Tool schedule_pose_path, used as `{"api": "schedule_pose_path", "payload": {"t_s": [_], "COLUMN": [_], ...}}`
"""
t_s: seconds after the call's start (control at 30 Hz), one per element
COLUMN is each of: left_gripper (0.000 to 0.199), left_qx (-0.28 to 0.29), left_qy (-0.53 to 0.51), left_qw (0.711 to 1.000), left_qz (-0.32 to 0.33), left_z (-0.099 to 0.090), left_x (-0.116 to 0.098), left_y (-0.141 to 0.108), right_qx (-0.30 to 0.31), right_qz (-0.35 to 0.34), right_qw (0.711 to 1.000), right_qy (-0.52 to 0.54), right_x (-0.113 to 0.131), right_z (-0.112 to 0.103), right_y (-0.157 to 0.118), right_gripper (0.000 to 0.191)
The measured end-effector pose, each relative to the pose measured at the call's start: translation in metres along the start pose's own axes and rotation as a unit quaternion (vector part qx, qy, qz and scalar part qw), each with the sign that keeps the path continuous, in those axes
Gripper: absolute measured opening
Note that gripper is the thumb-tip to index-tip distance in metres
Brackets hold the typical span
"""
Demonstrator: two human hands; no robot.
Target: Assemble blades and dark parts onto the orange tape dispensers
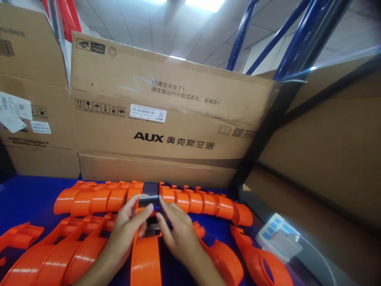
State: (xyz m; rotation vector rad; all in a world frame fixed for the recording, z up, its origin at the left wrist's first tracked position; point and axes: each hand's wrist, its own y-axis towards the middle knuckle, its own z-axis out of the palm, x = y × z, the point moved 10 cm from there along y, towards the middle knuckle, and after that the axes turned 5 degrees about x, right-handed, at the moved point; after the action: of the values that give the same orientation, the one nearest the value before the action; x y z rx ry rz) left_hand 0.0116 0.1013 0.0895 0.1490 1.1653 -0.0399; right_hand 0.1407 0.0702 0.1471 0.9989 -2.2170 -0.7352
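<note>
My left hand grips a small dark rectangular piece with a pale ridged edge, its thumb on the face. At the right end of that piece, the fingers of my right hand are bent against it. Just below both hands lies a curved orange plastic part, with a dark metallic area at its top partly hidden by the fingers. Behind the held piece stands a dark flat object between two rows of orange parts.
Rows of orange curved parts cover the blue surface on both sides. A white device with blue buttons and a cable sits at the right. Cardboard walls the back; a dark post rises at right.
</note>
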Motion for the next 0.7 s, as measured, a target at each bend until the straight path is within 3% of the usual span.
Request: {"api": "schedule_pose_path", "payload": {"t_s": [0.1,0.33,0.53,0.7], "left_gripper": [0.041,0.045,0.046,0.045], "left_qx": [-0.018,-0.006,0.002,-0.009], "left_qy": [-0.032,-0.034,-0.028,-0.019], "left_qw": [0.999,0.999,0.999,1.000], "left_qz": [-0.004,-0.034,-0.038,-0.017], "left_z": [-0.005,-0.004,-0.002,-0.004], "left_x": [0.004,0.015,0.018,0.013], "left_y": [0.003,0.006,0.003,0.003], "right_qx": [0.024,-0.027,-0.029,-0.009], "right_qz": [-0.014,-0.002,-0.017,-0.010], "right_qw": [0.999,0.996,0.990,0.995], "right_qy": [-0.019,-0.080,-0.135,-0.099], "right_x": [0.002,0.004,0.009,0.005], "right_z": [0.006,0.008,0.014,0.011], "right_y": [0.000,-0.006,-0.010,-0.007], "right_gripper": [0.059,0.067,0.062,0.060]}}
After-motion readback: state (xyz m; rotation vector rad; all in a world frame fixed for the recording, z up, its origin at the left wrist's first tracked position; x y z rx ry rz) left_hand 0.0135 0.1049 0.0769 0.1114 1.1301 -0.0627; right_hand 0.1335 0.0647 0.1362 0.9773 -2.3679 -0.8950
